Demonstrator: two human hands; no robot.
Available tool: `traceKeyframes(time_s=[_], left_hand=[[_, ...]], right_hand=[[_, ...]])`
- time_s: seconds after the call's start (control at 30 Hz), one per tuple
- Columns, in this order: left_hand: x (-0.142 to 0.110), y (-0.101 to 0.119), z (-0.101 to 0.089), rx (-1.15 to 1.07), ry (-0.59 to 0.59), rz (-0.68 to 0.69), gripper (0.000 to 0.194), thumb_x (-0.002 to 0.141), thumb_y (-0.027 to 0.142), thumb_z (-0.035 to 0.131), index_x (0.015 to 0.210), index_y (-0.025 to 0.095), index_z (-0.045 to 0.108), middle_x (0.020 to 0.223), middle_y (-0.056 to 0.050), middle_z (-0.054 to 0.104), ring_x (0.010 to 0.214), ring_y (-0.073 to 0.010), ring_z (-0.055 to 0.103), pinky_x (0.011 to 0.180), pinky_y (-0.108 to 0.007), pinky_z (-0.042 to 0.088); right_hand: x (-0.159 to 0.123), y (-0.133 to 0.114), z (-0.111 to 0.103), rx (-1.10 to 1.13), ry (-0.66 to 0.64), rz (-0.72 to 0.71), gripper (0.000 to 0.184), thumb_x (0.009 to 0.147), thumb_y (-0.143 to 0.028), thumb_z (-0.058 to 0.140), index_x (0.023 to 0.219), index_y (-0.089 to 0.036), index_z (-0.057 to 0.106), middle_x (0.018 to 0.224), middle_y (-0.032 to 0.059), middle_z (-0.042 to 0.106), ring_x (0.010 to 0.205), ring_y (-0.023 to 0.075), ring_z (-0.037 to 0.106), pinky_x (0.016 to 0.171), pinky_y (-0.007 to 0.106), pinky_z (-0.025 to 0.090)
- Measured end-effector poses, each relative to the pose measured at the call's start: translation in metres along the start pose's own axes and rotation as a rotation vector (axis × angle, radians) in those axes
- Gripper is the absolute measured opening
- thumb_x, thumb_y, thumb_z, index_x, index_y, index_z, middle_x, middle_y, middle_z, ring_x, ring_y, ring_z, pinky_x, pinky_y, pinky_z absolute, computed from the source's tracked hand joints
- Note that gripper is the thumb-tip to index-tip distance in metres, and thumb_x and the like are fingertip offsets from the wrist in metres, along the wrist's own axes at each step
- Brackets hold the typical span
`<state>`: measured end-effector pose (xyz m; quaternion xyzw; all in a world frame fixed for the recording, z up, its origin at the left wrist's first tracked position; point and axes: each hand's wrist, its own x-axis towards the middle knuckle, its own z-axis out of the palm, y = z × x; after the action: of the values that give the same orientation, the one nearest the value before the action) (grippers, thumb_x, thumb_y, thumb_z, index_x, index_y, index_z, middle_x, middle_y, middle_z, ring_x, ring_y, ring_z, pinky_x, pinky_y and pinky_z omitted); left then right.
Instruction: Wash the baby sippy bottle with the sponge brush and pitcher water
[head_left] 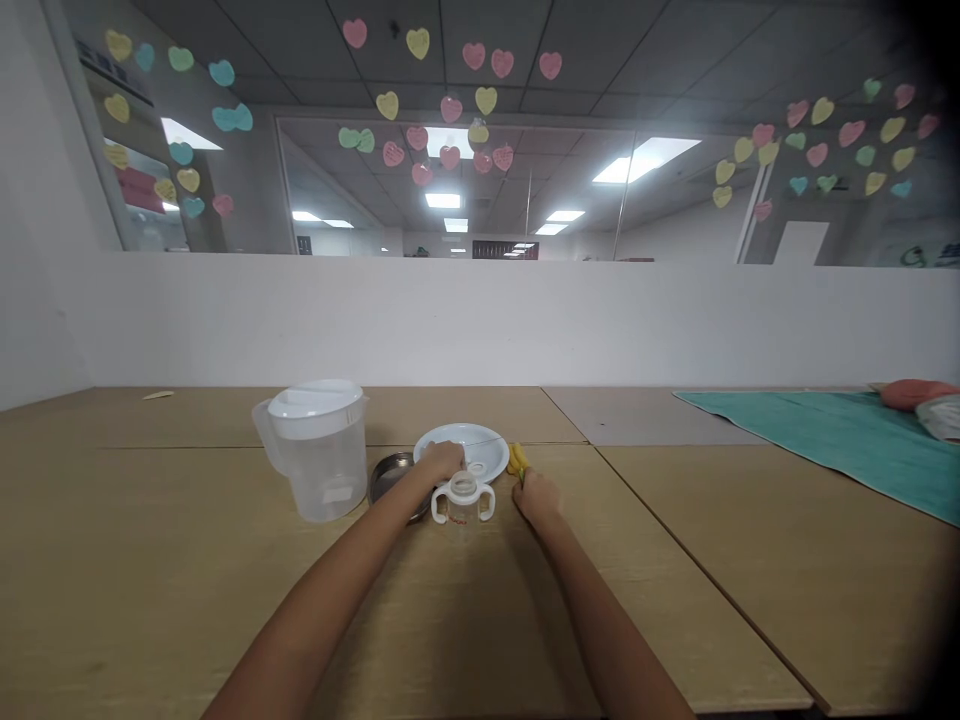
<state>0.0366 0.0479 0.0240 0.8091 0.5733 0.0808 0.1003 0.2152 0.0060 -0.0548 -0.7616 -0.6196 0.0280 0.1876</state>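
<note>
A small clear baby cup with two white handles stands on the wooden table in front of me. My left hand is closed, resting on the near rim of a white plate just behind the cup; what it grips is hidden. My right hand is closed on a yellow and green object lying just right of the plate. A small white ring lies on the plate.
A large translucent pitcher with a white lid stands left of the plate. A dark metal bowl sits between them. A teal cloth covers the far right, with a red item on it. A white partition wall runs behind.
</note>
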Motion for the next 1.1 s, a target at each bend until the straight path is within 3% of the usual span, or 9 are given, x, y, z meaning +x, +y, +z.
traceKeyframes(time_s=[0.2,0.37,0.5,0.67,0.83,0.97,1.1], left_hand=[[0.004,-0.014,-0.006,-0.279,0.101,-0.03,0.021,0.059,0.013,0.057,0.076,0.019,0.067,0.084,-0.005,0.068,0.083,-0.0196,0.058,0.073,-0.028,0.042],[0.009,-0.027,-0.016,-0.634,0.095,-0.138,0.028,0.073,0.025,0.048,0.091,0.012,0.065,0.087,-0.008,0.067,0.07,-0.014,0.059,0.059,-0.022,0.044],[0.007,-0.03,-0.026,-0.884,0.069,-0.138,0.032,0.077,0.03,0.046,0.099,0.013,0.062,0.096,-0.009,0.066,0.077,-0.0136,0.061,0.065,-0.022,0.048],[0.002,-0.025,-0.031,-1.073,0.084,-0.113,0.032,0.077,0.027,0.049,0.105,0.016,0.06,0.107,-0.008,0.064,0.089,-0.0155,0.061,0.074,-0.027,0.049],[-0.002,-0.016,-0.025,-1.096,0.221,-0.121,0.04,0.068,0.038,0.063,0.101,0.014,0.063,0.106,-0.01,0.064,0.092,-0.0181,0.059,0.076,-0.028,0.046],[-0.003,-0.01,-0.023,-1.054,0.353,-0.081,0.041,0.066,0.042,0.065,0.093,0.011,0.067,0.097,-0.01,0.066,0.09,-0.0197,0.057,0.075,-0.029,0.044],[-0.005,-0.004,-0.024,-1.021,0.379,0.033,0.033,0.067,0.038,0.063,0.087,0.012,0.07,0.088,-0.008,0.069,0.084,-0.0189,0.058,0.075,-0.029,0.043]], right_hand=[[0.002,0.002,-0.004,0.144,0.035,0.181,0.028,0.079,-0.013,0.042,0.102,-0.013,0.058,0.092,0.0161,0.065,0.086,0.0265,0.063,0.067,0.033,0.044],[0.006,0.009,-0.01,0.286,0.194,0.246,0.043,0.091,-0.028,0.024,0.128,-0.014,0.042,0.091,0.0146,0.065,0.08,0.0237,0.062,0.066,0.031,0.041],[0.001,0.004,-0.016,0.452,0.368,0.155,0.053,0.093,-0.044,0.016,0.135,-0.019,0.037,0.091,0.0124,0.065,0.08,0.0235,0.061,0.066,0.029,0.038],[-0.004,-0.005,-0.021,0.475,0.381,0.03,0.051,0.093,-0.04,0.02,0.133,-0.018,0.041,0.091,0.0118,0.064,0.079,0.022,0.058,0.069,0.027,0.037],[-0.006,-0.008,-0.022,0.435,0.474,-0.106,0.048,0.089,-0.021,0.02,0.13,-0.017,0.044,0.103,0.0094,0.057,0.091,0.0194,0.054,0.076,0.026,0.039],[-0.011,-0.015,-0.026,0.417,0.509,-0.267,0.045,0.091,-0.027,0.021,0.13,-0.019,0.041,0.107,0.009,0.052,0.092,0.0188,0.054,0.077,0.027,0.042],[-0.015,-0.021,-0.024,0.445,0.396,-0.434,0.043,0.092,-0.029,0.024,0.132,-0.026,0.04,0.115,0.0061,0.054,0.093,0.0165,0.056,0.076,0.023,0.042]])
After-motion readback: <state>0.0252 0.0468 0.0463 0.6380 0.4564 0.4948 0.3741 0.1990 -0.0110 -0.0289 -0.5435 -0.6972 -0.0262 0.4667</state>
